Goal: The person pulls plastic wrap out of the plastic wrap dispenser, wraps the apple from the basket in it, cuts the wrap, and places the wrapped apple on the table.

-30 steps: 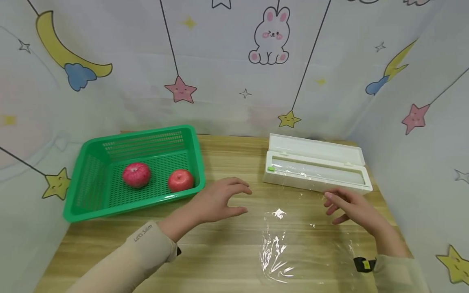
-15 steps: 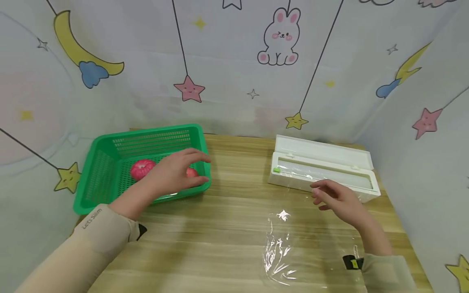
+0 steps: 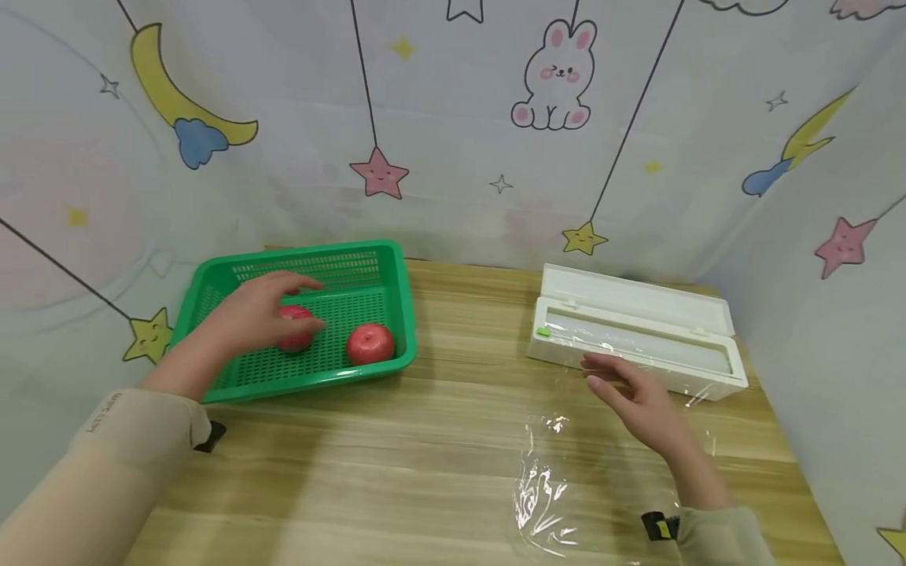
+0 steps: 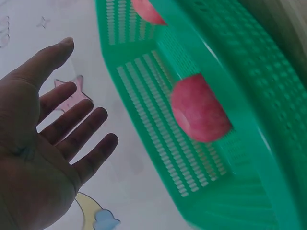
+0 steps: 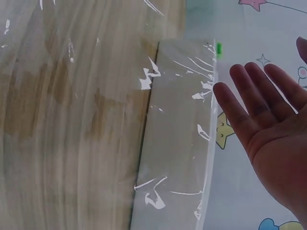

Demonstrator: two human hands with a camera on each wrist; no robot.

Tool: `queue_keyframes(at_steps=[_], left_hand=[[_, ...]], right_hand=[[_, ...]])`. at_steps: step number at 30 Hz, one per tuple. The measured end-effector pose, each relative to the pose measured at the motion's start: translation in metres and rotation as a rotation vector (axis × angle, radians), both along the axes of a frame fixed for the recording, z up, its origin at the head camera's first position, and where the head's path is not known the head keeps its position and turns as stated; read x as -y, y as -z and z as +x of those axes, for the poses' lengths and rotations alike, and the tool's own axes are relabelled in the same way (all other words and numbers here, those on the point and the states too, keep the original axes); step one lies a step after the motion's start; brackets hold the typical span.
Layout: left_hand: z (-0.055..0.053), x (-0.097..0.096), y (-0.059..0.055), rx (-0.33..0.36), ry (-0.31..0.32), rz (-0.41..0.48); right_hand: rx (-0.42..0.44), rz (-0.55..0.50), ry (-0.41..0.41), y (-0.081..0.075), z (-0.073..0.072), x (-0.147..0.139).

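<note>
– Starry curtain (image 3: 453, 102) up top, wood tabletop (image 3: 396, 448) below. Holding anything?
– Nope. Left hand (image 3: 258, 314) loosely spread near red fruit (image 3: 297, 341) in green basket (image 3: 304, 383), mid-left; right hand (image 3: 637, 405) relaxed too, near white box (image 3: 637, 299), mid-right.
– Slippery?
– Probably smooth, firm, lightish; cup round the sides. Watch basket rim (image 3: 402, 299), second fruit (image 3: 370, 344), clear film (image 3: 541, 503) lower right.
</note>
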State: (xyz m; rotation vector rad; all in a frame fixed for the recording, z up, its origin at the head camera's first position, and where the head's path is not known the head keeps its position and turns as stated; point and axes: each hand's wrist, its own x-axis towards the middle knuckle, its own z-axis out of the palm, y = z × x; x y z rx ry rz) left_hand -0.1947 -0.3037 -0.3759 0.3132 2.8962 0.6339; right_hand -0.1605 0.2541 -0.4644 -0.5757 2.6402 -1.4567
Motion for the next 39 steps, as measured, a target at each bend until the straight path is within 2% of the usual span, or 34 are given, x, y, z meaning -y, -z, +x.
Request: queue_keyframes(at_steps=[6, 10, 14, 31, 39], left_hand=[[-0.002, 0.033, 0.016, 0.025, -0.016, -0.032], [-0.002, 0.049, 0.025, 0.031, -0.018, -0.055], [-0.003, 0.058, 0.033, 0.074, -0.039, -0.067], [-0.015, 0.066, 0.058, 0.217, -0.095, 0.06], [-0.017, 0.067, 0.07, 0.233, -0.11, 0.083]], right_hand=[[-0.041, -0.071, -0.011, 0.012, 0.003, 0.006], [-0.024, -0.042, 0.011, 0.016, 0.007, 0.009], [0.009, -0.015, 0.027, 0.017, 0.012, 0.011], [-0.013, -0.063, 0.016, 0.023, 0.017, 0.013], [-0.024, -0.118, -0.001, 0.027, 0.016, 0.011]])
